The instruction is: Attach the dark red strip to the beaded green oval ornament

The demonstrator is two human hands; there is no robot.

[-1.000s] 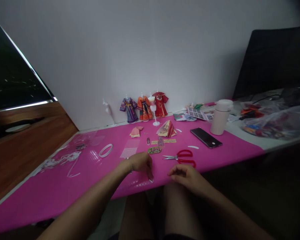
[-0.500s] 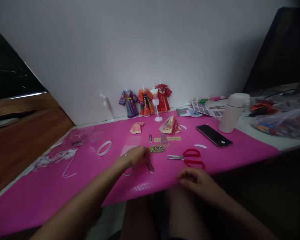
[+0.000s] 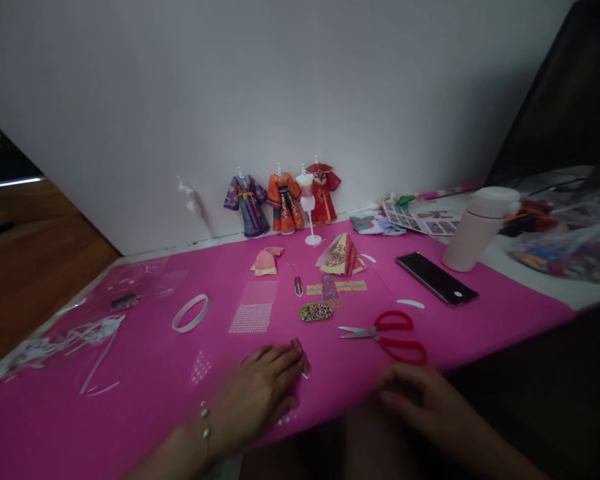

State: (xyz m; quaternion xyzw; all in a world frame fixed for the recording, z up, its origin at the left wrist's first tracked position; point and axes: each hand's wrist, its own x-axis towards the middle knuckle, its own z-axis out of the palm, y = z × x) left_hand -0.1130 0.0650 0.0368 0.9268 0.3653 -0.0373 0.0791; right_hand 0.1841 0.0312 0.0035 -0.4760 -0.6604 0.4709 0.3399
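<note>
My left hand (image 3: 267, 383) lies palm down on the pink table covering, its fingers stretched out. Its fingertips touch a small dark-red patterned piece (image 3: 303, 360) with a pale tip. At the table's front edge, my right hand (image 3: 415, 397) is loosely curled, with a gap between thumb and forefinger; I see nothing in it. Just beyond it lie red-handled scissors (image 3: 380, 333), blades apart and pointing left. A green oval tray (image 3: 316, 312) of colourful beads sits past the left hand. Nearby are a sheet of small pearl-like dots (image 3: 251, 318) and a small dark-red piece (image 3: 299, 287).
Farther back stand doll dresses (image 3: 247, 203) and a white mannequin (image 3: 307, 200). A pink doll top (image 3: 267, 261) and folded skirt (image 3: 343, 257) lie before them. Rightward are a phone (image 3: 437, 279) and white bottle (image 3: 477, 230). A white tape ring (image 3: 191, 313) and paper scraps (image 3: 80, 340) lie left.
My left hand has drawn back toward me and flattened, uncovering the dotted sheet. The view has shifted; my right hand stays curled near the table edge.
</note>
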